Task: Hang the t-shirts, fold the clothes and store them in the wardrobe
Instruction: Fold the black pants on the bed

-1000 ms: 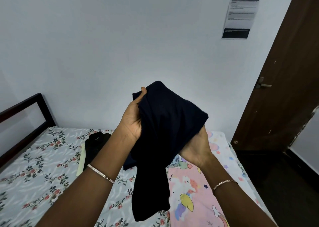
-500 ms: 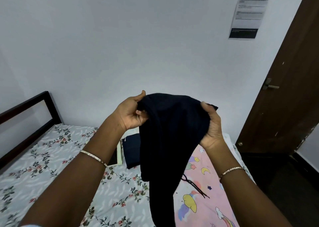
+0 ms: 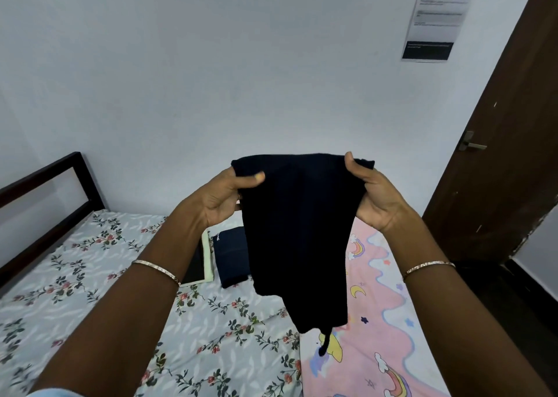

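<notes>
I hold a dark navy garment [image 3: 302, 230] up in the air over the bed, stretched flat between both hands. My left hand [image 3: 223, 197] pinches its upper left corner with the thumb on the front. Its upper right corner is gripped by my right hand [image 3: 374, 194]. The cloth hangs down in a narrowing shape, with a thin dark cord [image 3: 324, 340] dangling from its lower end. The wardrobe is out of view.
Below lies a bed with a floral sheet [image 3: 90, 291] and a pink cartoon blanket [image 3: 377, 321]. A folded navy piece [image 3: 231, 254] and a dark flat item on a pale cloth [image 3: 199, 263] rest near the wall. A dark headboard [image 3: 45, 191] stands left, a brown door [image 3: 507, 155] right.
The bunched garment has been opened out: my hands moved apart and now hold it by its two top corners, spread wide. My view shifted slightly, showing the folded navy piece behind.
</notes>
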